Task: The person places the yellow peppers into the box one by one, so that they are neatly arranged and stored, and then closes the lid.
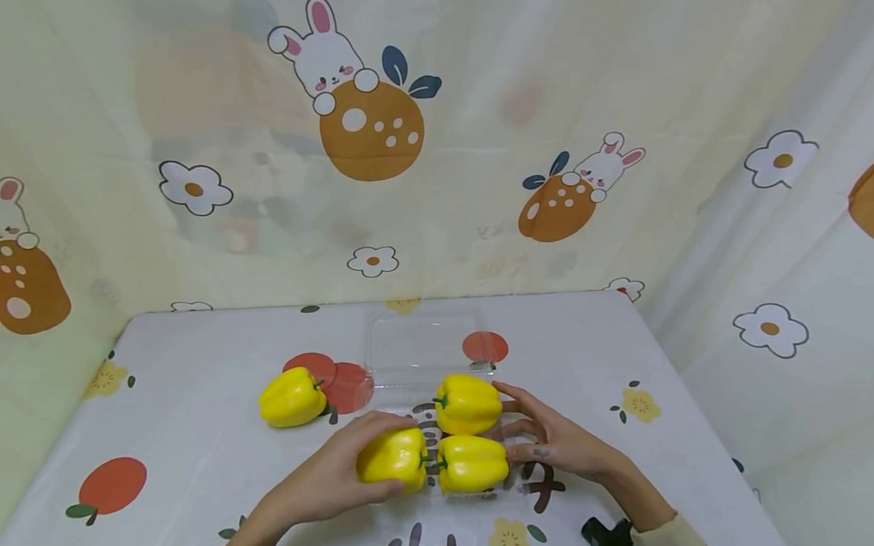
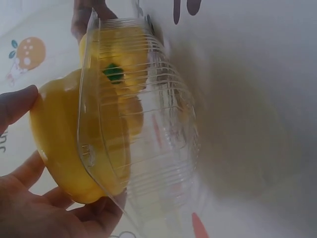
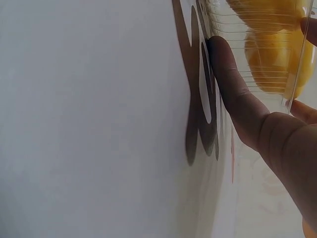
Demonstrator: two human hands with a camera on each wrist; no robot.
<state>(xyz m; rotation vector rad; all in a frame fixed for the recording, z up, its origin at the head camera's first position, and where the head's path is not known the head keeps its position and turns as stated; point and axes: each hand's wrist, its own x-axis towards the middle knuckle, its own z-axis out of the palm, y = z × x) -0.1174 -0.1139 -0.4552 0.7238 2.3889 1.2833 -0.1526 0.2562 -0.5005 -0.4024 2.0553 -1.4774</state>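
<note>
Your left hand point(image 1: 344, 471) clamped a pepper point(image 1: 390, 461) partly inside the box point(image 2: 178, 134), two peppers point(image 1: 473, 464) just right of it, a fourth pepper point(image 1: 293, 397) forward-left; your right hand point(image 1: 560, 447), spread apart, touched the box's opposite side. Stems point(image 1: 441, 465) nearly met: pushing hard rightward could likely have jammed them, or slid the thin box.

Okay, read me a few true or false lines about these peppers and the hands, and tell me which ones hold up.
The left hand grips a yellow pepper. True.
The right hand touches the clear container. True.
The container's lid is closed. False: the lid is open.
Every pepper is in the container. False: one loose pepper lies on the tablecloth.
Five peppers show in the head view. False: four do.
</note>
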